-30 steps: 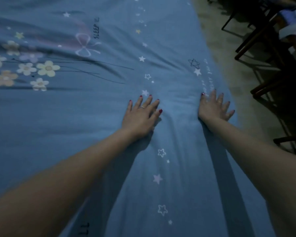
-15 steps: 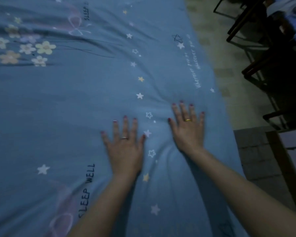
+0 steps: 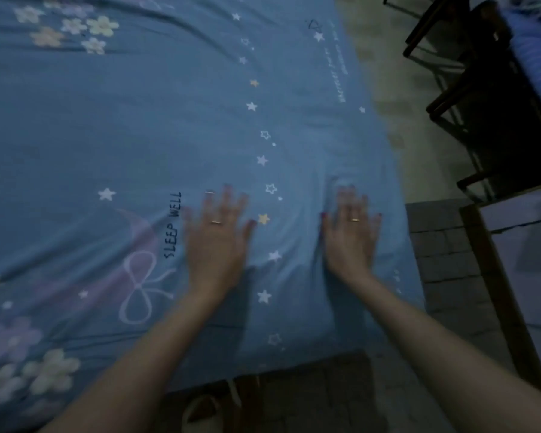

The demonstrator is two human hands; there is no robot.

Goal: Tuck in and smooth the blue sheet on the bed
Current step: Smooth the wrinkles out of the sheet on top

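Observation:
The blue sheet (image 3: 169, 135), printed with stars, flowers and the words SLEEP WELL, covers the bed and fills most of the view. My left hand (image 3: 217, 235) lies flat on it, palm down with fingers spread, beside the lettering. My right hand (image 3: 352, 235) presses flat near the sheet's right edge, fingers apart. Both hands wear a ring and are blurred by motion. Shallow creases run between and around the hands. The near right corner of the bed (image 3: 341, 339) lies just below my forearms.
Dark chair and table frames (image 3: 481, 98) stand on the floor to the right of the bed. A tiled floor (image 3: 444, 260) and a wooden-edged piece of furniture (image 3: 500, 292) lie at the right. A pale slipper (image 3: 200, 410) sits on the floor by the bed's near edge.
Both hands have slid back along the sheet towards the near end of the bed, staying flat. The view has tilted down, so the bed's near corner and the floor now show.

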